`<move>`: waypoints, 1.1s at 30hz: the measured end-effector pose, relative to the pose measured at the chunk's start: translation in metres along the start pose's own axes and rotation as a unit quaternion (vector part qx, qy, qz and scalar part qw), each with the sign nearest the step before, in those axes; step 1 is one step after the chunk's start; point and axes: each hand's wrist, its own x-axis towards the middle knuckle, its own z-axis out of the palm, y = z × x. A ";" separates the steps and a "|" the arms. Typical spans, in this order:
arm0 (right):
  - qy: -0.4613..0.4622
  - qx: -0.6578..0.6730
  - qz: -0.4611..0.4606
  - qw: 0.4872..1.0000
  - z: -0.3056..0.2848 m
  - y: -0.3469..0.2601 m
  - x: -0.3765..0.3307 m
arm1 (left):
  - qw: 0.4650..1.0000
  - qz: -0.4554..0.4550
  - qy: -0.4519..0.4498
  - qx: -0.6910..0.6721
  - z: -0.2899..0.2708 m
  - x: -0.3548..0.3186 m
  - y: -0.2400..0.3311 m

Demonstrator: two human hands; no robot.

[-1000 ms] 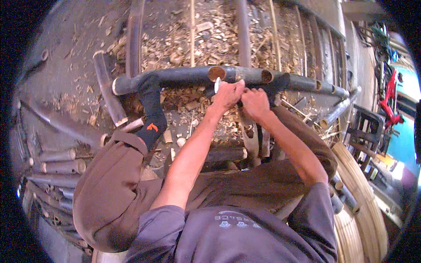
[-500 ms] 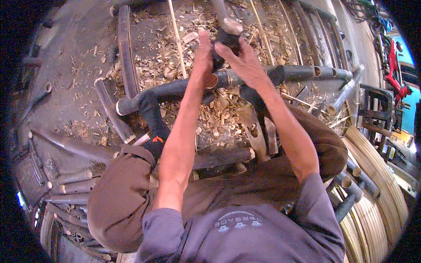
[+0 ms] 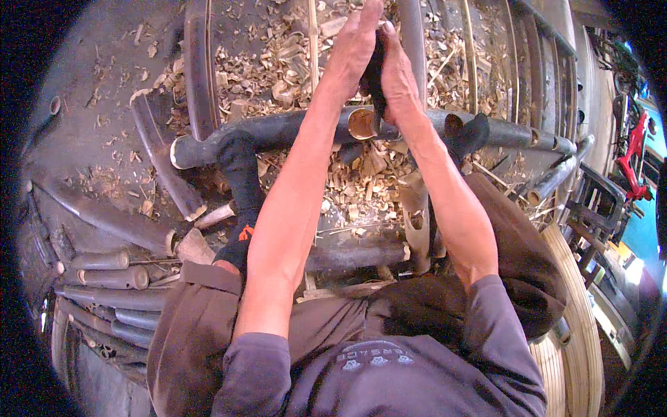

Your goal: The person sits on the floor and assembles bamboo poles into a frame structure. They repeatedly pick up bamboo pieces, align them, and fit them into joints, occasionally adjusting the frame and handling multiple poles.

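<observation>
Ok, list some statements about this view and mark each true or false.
1. A narrow dark object shows between the person's bare left hand and bare right hand. True.
2. The long dark round pole with cut openings points straight away from the person. False: the pole runs crosswise, left to right.
3. Pale wood shavings lie on both the near and far sides of the pole. True.
4. A slender bright red object stands at the far left. False: the red object is at the right.
5. The person's grey shirt has sleeves down to the wrists. False: the grey sleeves are short, leaving both forearms bare.
</observation>
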 end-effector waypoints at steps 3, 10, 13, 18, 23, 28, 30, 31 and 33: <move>0.042 -0.104 -0.078 0.991 -0.005 0.008 0.002 | 0.995 -0.032 -0.075 -0.060 0.000 0.012 -0.003; 0.169 -0.091 -0.099 0.976 -0.011 0.019 -0.006 | 0.932 0.185 -0.222 0.220 0.020 0.049 -0.049; 0.245 -0.124 -0.021 0.961 -0.013 0.009 -0.019 | 0.879 0.229 -0.292 0.300 0.035 0.054 -0.065; 0.378 0.037 -0.082 0.922 -0.045 0.068 -0.037 | 0.822 0.233 -0.427 0.297 0.083 0.033 -0.098; 0.329 0.214 0.011 0.920 -0.053 0.073 -0.049 | 0.856 0.017 -0.412 0.311 0.092 0.013 -0.076; 0.085 0.207 -0.021 0.974 -0.021 0.019 -0.010 | 0.960 0.030 -0.162 0.226 0.048 0.025 -0.028; -0.038 0.259 0.074 0.962 0.006 0.009 -0.009 | 0.970 0.083 -0.025 0.228 0.013 0.014 -0.018; -0.092 0.205 0.152 0.962 0.005 0.001 -0.009 | 0.976 0.083 0.034 0.201 0.001 0.012 -0.019; -0.205 0.118 0.285 0.929 0.001 -0.020 -0.011 | 0.952 0.111 0.188 0.213 0.004 -0.016 -0.005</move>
